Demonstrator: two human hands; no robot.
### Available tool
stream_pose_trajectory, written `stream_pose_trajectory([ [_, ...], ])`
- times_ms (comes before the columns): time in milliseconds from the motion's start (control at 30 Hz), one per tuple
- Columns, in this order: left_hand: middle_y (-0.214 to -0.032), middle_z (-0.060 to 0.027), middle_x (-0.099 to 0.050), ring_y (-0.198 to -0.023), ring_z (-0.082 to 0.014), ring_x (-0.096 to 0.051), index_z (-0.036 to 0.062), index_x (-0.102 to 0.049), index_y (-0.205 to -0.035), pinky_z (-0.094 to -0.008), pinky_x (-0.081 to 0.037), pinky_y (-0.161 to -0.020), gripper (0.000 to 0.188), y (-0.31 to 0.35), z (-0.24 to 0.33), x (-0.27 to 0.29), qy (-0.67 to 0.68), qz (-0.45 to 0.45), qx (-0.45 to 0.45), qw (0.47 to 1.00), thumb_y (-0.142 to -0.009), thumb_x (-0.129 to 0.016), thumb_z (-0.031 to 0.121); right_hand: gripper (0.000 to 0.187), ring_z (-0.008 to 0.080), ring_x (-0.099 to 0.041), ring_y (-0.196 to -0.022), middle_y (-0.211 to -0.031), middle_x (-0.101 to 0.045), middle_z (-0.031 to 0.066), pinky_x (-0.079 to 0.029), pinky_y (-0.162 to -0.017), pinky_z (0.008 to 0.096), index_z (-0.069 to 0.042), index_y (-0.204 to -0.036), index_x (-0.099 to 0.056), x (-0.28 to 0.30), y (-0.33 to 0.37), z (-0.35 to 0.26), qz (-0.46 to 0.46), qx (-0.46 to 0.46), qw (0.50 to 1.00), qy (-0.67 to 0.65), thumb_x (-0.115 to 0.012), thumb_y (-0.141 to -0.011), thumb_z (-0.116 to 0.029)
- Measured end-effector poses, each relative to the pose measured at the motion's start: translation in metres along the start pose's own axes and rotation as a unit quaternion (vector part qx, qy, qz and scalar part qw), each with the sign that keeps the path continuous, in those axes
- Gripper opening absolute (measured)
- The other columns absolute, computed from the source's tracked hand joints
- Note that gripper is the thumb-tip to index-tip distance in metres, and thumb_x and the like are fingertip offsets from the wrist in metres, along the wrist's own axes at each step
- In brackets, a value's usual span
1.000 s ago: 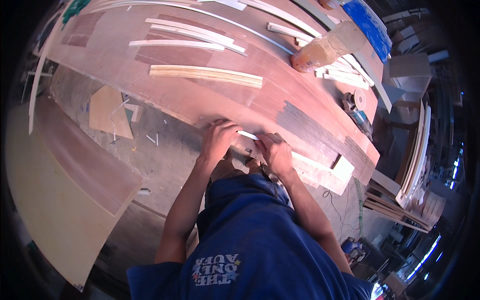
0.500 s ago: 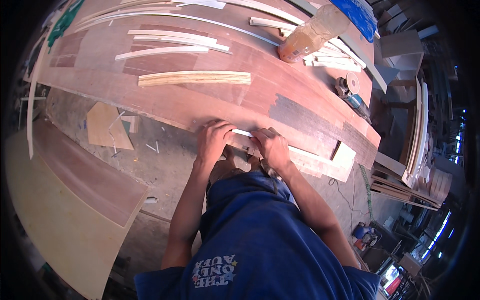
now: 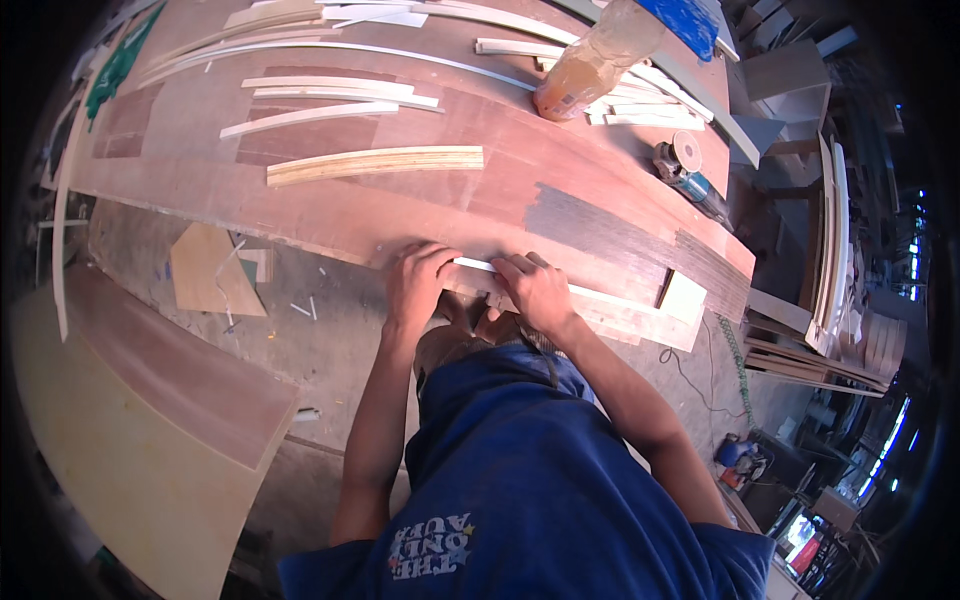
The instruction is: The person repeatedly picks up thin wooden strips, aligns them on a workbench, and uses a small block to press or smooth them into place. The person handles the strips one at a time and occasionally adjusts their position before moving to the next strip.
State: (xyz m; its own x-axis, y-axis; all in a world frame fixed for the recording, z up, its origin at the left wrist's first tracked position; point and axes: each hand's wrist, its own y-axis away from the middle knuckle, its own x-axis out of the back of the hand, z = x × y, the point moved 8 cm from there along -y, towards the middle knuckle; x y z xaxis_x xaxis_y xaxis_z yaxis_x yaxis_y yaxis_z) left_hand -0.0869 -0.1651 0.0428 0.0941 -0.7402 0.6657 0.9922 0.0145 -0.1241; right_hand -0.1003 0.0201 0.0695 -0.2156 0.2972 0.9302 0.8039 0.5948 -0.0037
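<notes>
A thin white strip [image 3: 474,264] lies along the near edge of the wooden worktable [image 3: 330,215]. My left hand [image 3: 418,283] grips it at the table edge, fingers bent over it and the thumb side toward the middle. A short way to the right, my right hand [image 3: 535,290] pinches the same strip with curled fingers. Past that hand, a pale narrow length continues rightward along the edge; whether it is the same piece, I cannot tell. Beyond my hands rests a curved stack of pale wood strips [image 3: 375,165]. What lies beneath my fingers is hidden.
An angle grinder [image 3: 692,178] and a cloudy plastic bottle [image 3: 575,85] occupy the table's right side. More thin strips [image 3: 320,112] lie farther back. A small pale block [image 3: 683,295] sits at the right corner. Large curved panels [image 3: 120,430] stand at lower left.
The whole view has shifted slightly, with table things appearing a little more to the left. Both hands keep their hold on the strip, with little movement along the edge.
</notes>
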Motion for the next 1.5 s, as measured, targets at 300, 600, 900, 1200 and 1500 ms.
stream_pose_trajectory([
  [300,-0.117,-0.0124,-0.076,-0.103,-0.0349,-0.072,0.0058,-0.078,-0.119,-0.0444,-0.058,-0.089,0.031,0.000,0.002,-0.003,0.031,-0.050,0.008,0.998,-0.089,-0.079,0.005,0.022,0.0306,-0.073,-0.098,-0.111,-0.079,0.0078,-0.063,-0.080,0.0449,-0.010,-0.114,-0.079,0.018,0.030,0.031,0.028,-0.012,0.999,-0.022,-0.075,-0.095,-0.021],
  [600,-0.126,-0.0068,-0.069,-0.125,-0.0319,-0.061,0.0101,-0.069,-0.139,-0.0460,-0.052,-0.105,0.051,0.011,0.075,-0.026,-0.145,-0.032,-0.135,0.980,-0.089,-0.081,0.011,0.023,0.0269,-0.072,-0.100,-0.107,-0.078,0.0048,-0.064,-0.077,0.0412,-0.009,-0.115,-0.080,0.007,0.035,0.034,0.031,-0.003,1.000,0.001,-0.073,-0.095,-0.018],
  [900,-0.108,-0.0094,-0.071,-0.107,-0.0310,-0.068,0.0019,-0.078,-0.113,-0.0430,-0.058,-0.088,0.026,0.004,0.072,-0.067,-0.036,-0.047,-0.135,0.989,-0.087,-0.077,-0.003,0.028,0.0270,-0.072,-0.102,-0.122,-0.075,0.0041,-0.064,-0.078,0.0413,-0.013,-0.119,-0.078,0.003,0.042,0.043,0.028,-0.024,0.999,0.016,-0.071,-0.093,-0.018],
  [1200,-0.104,-0.0085,-0.072,-0.102,-0.0304,-0.069,0.0015,-0.078,-0.110,-0.0428,-0.057,-0.084,0.020,0.003,0.077,-0.063,-0.044,-0.059,-0.152,0.986,-0.090,-0.078,0.001,0.028,0.0280,-0.072,-0.104,-0.114,-0.077,0.0040,-0.064,-0.081,0.0430,-0.013,-0.118,-0.079,0.010,0.052,0.054,0.032,-0.053,0.998,-0.013,-0.075,-0.090,-0.017],
  [1500,-0.108,-0.0113,-0.072,-0.107,-0.0323,-0.068,0.0020,-0.077,-0.111,-0.0441,-0.058,-0.088,0.022,-0.002,0.078,-0.064,-0.033,-0.086,-0.116,0.989,-0.089,-0.076,0.002,0.023,0.0307,-0.073,-0.097,-0.105,-0.078,0.0073,-0.063,-0.081,0.0457,-0.012,-0.112,-0.080,0.015,0.047,0.056,0.062,-0.083,0.993,-0.049,-0.076,-0.090,-0.017],
])
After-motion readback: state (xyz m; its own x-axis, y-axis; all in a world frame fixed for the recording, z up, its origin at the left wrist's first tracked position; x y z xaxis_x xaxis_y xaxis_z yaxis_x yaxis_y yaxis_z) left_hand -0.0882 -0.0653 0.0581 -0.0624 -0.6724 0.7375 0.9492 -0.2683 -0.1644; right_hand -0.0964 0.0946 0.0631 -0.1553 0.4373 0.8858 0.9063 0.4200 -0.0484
